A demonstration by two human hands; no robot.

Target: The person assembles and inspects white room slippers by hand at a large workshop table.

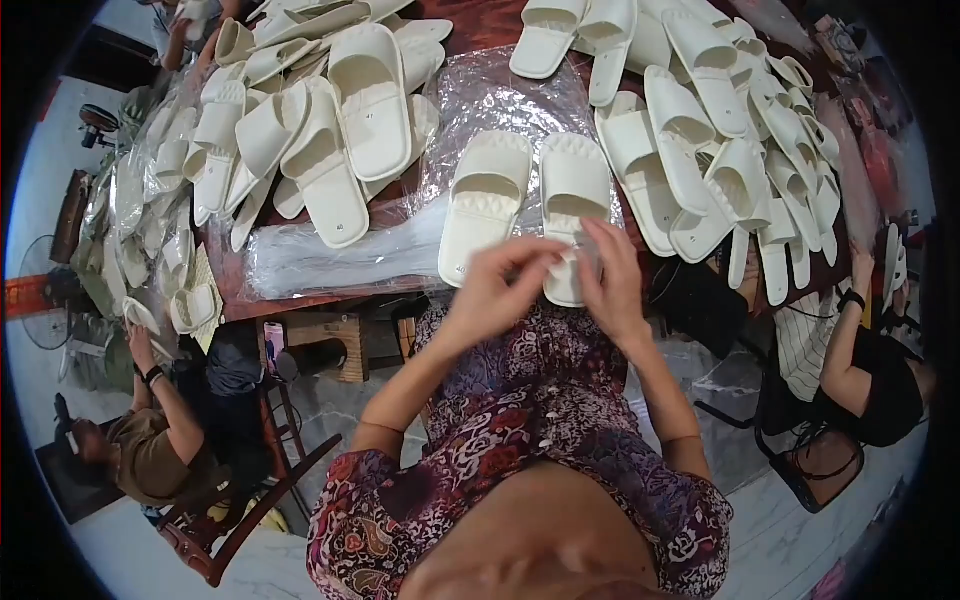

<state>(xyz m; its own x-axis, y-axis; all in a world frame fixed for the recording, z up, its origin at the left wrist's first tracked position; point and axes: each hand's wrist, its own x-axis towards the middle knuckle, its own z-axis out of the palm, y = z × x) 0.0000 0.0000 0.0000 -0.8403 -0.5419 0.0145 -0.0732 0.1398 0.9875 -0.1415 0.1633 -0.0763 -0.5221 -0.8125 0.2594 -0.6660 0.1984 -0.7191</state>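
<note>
Cream slide pair [528, 205]: side by side on clear plastic [500, 95]. Left hand [497, 290], right hand [612, 280] pinch something small over its heels; piles [310, 130] flank it.

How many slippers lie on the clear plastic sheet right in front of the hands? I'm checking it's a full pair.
2: the left slipper and the right slipper lie side by side on the plastic sheet; both hands meet at the right one's near end.
</note>
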